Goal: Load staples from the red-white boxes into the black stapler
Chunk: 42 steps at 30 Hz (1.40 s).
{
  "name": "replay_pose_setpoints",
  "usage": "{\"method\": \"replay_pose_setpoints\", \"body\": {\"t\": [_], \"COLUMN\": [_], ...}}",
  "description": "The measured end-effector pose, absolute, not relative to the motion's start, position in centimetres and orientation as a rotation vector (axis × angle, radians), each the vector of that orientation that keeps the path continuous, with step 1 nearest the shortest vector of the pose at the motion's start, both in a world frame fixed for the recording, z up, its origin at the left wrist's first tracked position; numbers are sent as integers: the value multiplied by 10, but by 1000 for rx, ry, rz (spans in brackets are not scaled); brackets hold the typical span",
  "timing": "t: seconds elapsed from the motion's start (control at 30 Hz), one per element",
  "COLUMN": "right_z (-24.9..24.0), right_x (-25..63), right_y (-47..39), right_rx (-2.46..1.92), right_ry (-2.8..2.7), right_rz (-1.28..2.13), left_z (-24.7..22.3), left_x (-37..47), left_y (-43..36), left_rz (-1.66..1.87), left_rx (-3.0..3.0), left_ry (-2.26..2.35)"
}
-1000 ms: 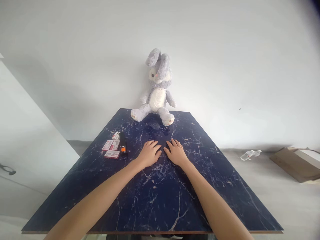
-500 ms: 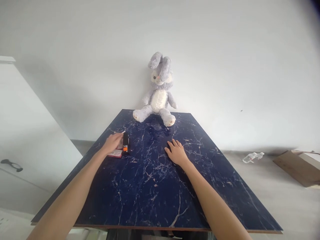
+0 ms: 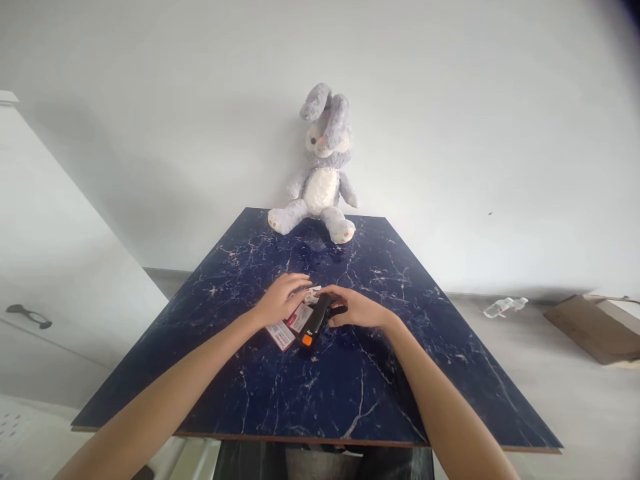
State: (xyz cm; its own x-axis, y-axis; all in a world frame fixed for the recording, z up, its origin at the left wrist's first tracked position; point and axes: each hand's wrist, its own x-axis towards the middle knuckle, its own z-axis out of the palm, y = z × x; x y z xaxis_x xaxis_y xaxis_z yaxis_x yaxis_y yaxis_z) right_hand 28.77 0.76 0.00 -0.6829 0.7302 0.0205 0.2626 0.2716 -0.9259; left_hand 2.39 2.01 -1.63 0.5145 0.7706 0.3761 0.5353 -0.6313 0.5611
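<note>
Near the middle of the dark blue marbled table [image 3: 400, 393] lies a black object with an orange end [image 3: 316, 323], tilted slightly. My right hand [image 3: 357, 308] is at its right side, fingers curled round its far end. Over the red and white packets [image 3: 283, 335] at the left rests my left hand [image 3: 283, 300], its fingers stretched toward the far end of the black object. The packets lie against the black object's left side, partly hidden by my left hand.
A grey plush rabbit [image 3: 321, 190] sits at the table's far edge against the wall. A white cabinet [image 3: 65, 267] stands at the left. On the floor at the right are clear bottles [image 3: 505, 307] and a cardboard box [image 3: 590, 327].
The black object and packets have moved from the left toward the middle with my left hand. My right hand has come in from the right and closed on the black object.
</note>
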Motion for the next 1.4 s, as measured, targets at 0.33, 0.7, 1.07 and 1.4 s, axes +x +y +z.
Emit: {"method": "replay_pose_setpoints", "body": {"t": [0.33, 0.7, 1.07, 1.4], "right_z": [3, 12, 10, 12], "right_x": [299, 322, 314, 300], "right_y": [9, 14, 13, 1], "right_rx": [-1238, -1101, -1389, -1316], "right_ry": [-2236, -2148, -2199, -2269], "right_rz": [889, 852, 604, 506], "left_z": [27, 20, 4, -4], "left_x": [-43, -3, 16, 12], "left_y": [19, -3, -6, -6], "left_rz": [157, 288, 387, 848], "left_rx": [2187, 2562, 2759, 2176], "left_ry": [772, 1033, 829, 1129]}}
